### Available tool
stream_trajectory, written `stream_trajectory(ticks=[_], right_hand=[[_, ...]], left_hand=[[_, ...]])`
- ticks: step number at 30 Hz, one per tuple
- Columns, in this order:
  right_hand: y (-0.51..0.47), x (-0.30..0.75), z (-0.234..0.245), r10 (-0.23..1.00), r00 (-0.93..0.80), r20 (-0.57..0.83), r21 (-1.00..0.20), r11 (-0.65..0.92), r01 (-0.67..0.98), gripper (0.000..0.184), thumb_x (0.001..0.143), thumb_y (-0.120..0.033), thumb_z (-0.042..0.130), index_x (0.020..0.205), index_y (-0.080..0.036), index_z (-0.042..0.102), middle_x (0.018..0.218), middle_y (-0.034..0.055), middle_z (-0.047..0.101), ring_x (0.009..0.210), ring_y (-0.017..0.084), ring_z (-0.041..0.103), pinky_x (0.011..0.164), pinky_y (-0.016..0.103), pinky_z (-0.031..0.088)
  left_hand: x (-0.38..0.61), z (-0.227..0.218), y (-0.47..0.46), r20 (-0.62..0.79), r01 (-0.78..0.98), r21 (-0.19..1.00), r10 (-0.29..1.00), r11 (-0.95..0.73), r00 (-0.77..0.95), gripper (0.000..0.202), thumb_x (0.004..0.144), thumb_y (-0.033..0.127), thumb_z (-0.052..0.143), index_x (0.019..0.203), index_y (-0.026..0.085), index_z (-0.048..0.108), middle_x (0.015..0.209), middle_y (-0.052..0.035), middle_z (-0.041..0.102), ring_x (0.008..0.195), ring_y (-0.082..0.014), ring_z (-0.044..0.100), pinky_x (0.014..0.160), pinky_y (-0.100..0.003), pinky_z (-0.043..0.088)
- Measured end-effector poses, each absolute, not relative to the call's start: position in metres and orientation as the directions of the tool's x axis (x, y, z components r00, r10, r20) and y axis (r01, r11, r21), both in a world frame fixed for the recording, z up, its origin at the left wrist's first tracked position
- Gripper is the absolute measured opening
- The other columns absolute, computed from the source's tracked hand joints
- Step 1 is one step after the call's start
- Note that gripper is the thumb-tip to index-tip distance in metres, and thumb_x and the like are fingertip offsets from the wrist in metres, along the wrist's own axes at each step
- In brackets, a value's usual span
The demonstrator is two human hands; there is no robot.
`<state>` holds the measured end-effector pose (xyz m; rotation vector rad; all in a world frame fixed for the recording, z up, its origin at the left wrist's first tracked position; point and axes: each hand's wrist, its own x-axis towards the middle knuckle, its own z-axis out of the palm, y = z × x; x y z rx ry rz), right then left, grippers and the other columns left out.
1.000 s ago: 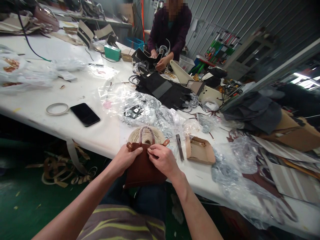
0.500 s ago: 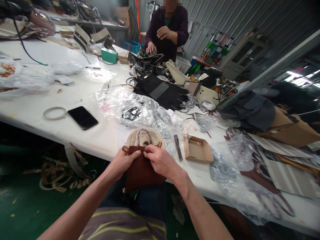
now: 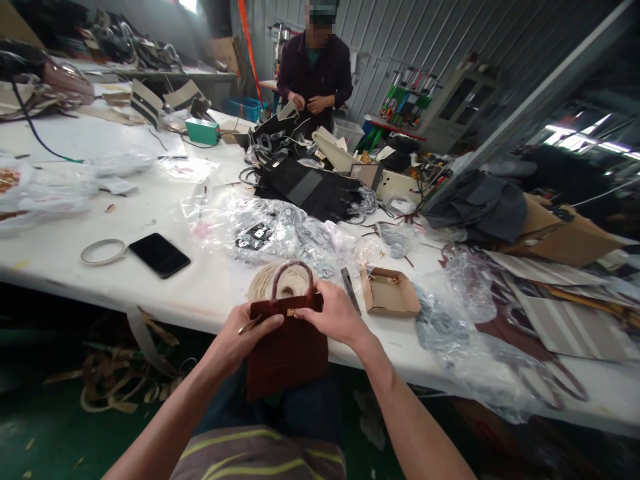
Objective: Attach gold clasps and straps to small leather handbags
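A brown handbag [image 3: 287,360] with an arched handle [image 3: 293,267] rests upright against my lap at the table's edge. My left hand [image 3: 253,330] grips its upper left edge, thumb across the front panel. On the right, my right hand [image 3: 327,310] is closed on the upper right edge, its thumb beside a small gold clasp [image 3: 291,312] at the top centre. A thin strap end sticks out by my left fingers. Behind the handle lies a roll of cream tape [image 3: 260,283]. The fingers behind the panel are hidden.
Right of the bag are a dark metal bar [image 3: 351,290] and an open cardboard box [image 3: 390,300] with small metal pieces. A phone [image 3: 160,255] and a ring of tape [image 3: 103,252] lie left. Plastic bags [image 3: 280,230] and black bag parts [image 3: 310,190] spread ahead. A person [image 3: 315,73] stands across the table.
My right hand has shifted from pinching near the top centre to the bag's right edge, and the gold clasp now shows. The person opposite has brought both hands together.
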<state>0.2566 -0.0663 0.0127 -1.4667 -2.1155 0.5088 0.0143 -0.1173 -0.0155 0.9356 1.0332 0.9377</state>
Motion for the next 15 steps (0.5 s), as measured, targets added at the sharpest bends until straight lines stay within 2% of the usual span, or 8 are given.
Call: stream_trajectory(ticks=[3, 7, 10, 13, 15], right_hand=[[-0.068, 0.254, 0.023, 0.942, -0.304, 0.144, -0.655, 0.321, 0.685, 0.031, 0.080, -0.028, 0.101, 0.098, -0.023, 0.075, 0.089, 0.0014, 0.080, 0.078, 0.023, 0.074, 0.068, 0.031, 0.053], [-0.069, 0.254, 0.036, 0.937, -0.338, 0.088, -0.745, 0.287, 0.601, 0.026, 0.082, -0.032, 0.098, 0.096, -0.022, 0.080, 0.081, -0.0016, 0.079, 0.071, 0.018, 0.072, 0.065, 0.027, 0.049], [-0.066, 0.254, 0.045, 0.932, -0.358, 0.055, -0.766, 0.269, 0.584, 0.022, 0.081, -0.032, 0.099, 0.088, -0.020, 0.082, 0.080, -0.0010, 0.079, 0.074, 0.018, 0.073, 0.068, 0.027, 0.049], [-0.064, 0.253, 0.048, 0.900, -0.419, 0.116, -0.763, 0.351, 0.543, 0.019, 0.079, -0.027, 0.099, 0.081, -0.020, 0.082, 0.083, -0.0002, 0.080, 0.082, 0.019, 0.075, 0.079, 0.028, 0.052], [-0.064, 0.252, 0.045, 0.895, -0.437, 0.088, -0.781, 0.334, 0.527, 0.015, 0.081, -0.027, 0.097, 0.082, -0.020, 0.084, 0.081, 0.0001, 0.080, 0.081, 0.019, 0.074, 0.077, 0.028, 0.053]], left_hand=[[0.016, -0.016, -0.119, -0.198, -0.131, 0.965, 0.961, 0.225, 0.195, 0.041, 0.089, 0.053, 0.093, 0.111, 0.019, 0.086, 0.107, -0.0115, 0.085, 0.101, -0.0347, 0.078, 0.086, -0.037, 0.061], [0.014, -0.011, -0.119, -0.091, -0.032, 0.995, 0.987, 0.096, 0.136, 0.037, 0.093, 0.053, 0.088, 0.104, 0.018, 0.084, 0.103, -0.0090, 0.084, 0.100, -0.0310, 0.075, 0.087, -0.033, 0.058], [0.013, -0.007, -0.120, -0.038, 0.004, 0.999, 0.992, 0.038, 0.117, 0.035, 0.096, 0.051, 0.085, 0.103, 0.017, 0.083, 0.101, -0.0083, 0.083, 0.097, -0.0280, 0.072, 0.085, -0.031, 0.056], [0.014, -0.007, -0.122, -0.024, -0.022, 0.999, 0.994, 0.026, 0.109, 0.035, 0.096, 0.049, 0.085, 0.108, 0.017, 0.083, 0.105, -0.0093, 0.084, 0.099, -0.0282, 0.073, 0.086, -0.031, 0.057], [0.015, -0.008, -0.123, -0.028, -0.018, 0.999, 0.997, 0.029, 0.077, 0.036, 0.094, 0.048, 0.087, 0.109, 0.017, 0.084, 0.106, -0.0097, 0.084, 0.098, -0.0290, 0.074, 0.085, -0.031, 0.058]])
